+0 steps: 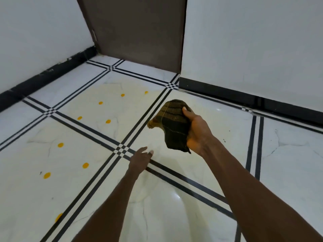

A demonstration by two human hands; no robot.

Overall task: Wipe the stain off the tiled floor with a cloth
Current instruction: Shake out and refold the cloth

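Observation:
A dark green checked cloth (173, 124) hangs bunched in my right hand (197, 131), held above the white tiled floor (201, 175) at centre right. My left hand (140, 158) reaches low toward the floor near a crossing of black tile lines, fingers loosely together, holding nothing. Several orange-yellow stain spots dot the tiles to the left, such as one spot (60, 145) and another spot (108, 121). A pale yellowish smear (111, 95) covers the far tile around the spots.
White walls with a black skirting (244, 96) close the space on the right and left. A brown door (139, 32) stands at the far corner. Black triple lines (97, 173) divide the glossy tiles.

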